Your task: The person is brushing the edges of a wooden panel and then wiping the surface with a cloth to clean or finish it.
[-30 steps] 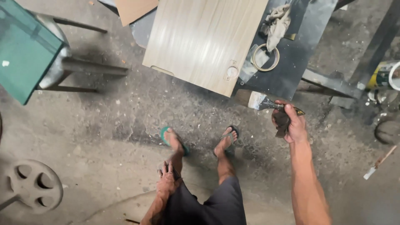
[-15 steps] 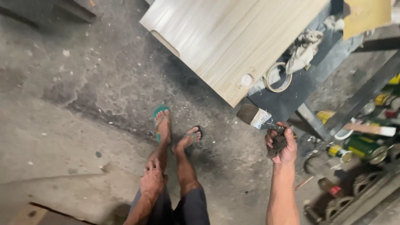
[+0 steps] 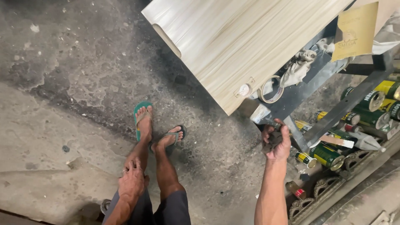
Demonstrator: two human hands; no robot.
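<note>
My right hand (image 3: 276,141) is raised by the corner of a dark metal table (image 3: 300,93) and is closed around a small dark tool (image 3: 273,137); what kind of tool it is I cannot tell. My left hand (image 3: 132,182) rests flat on my left knee, fingers spread, holding nothing. A pale wood-grain board (image 3: 233,39) lies across the table, jutting out over the floor. A roll of tape (image 3: 270,89) and a crumpled rag (image 3: 296,71) lie on the table beside the board.
My feet in flip-flops (image 3: 143,121) stand on stained concrete floor (image 3: 75,96). Several green and yellow cans (image 3: 329,154) lie on a low shelf under the table at the right. A tan cardboard piece (image 3: 355,31) leans at the upper right.
The view has swung right and tilted, so the board and table now fill the upper right. My right hand has stayed closed on the dark tool near the table corner; the left stays on my knee.
</note>
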